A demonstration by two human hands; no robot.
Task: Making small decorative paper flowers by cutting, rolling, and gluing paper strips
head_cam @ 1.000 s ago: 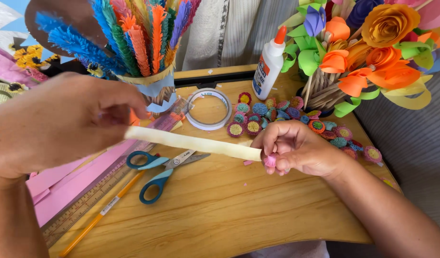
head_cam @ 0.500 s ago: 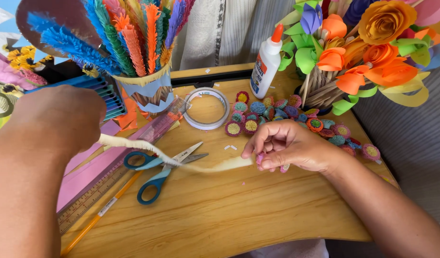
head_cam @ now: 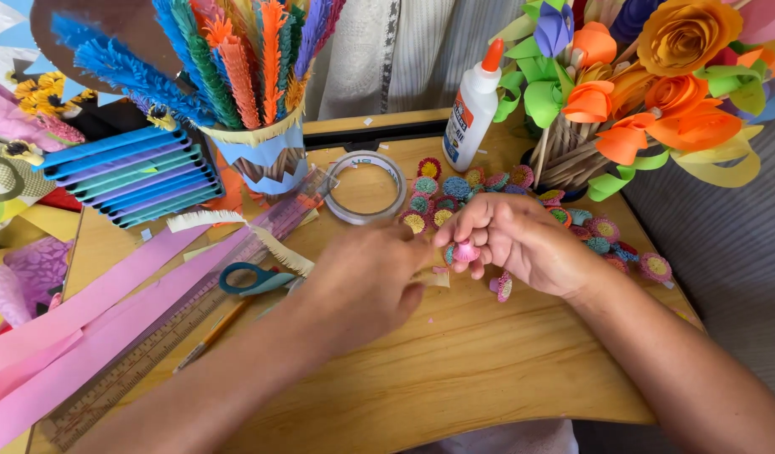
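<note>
My right hand pinches a small pink rolled paper flower over the wooden table. My left hand has come up against it and its fingertips hold the end of a cream fringed paper strip next to the roll. Another piece of cream fringed strip lies on the table to the left. Blue-handled scissors rest under my left forearm. Several small rolled paper flowers are scattered behind my hands.
A tape roll, a white glue bottle and a cup of fringed paper sticks stand at the back. A bouquet of paper roses fills the right. Pink paper strips, a ruler and a pencil lie left.
My left hand moved right from the far end of the strip to meet my right hand. The long cream strip is no longer stretched out between them.
</note>
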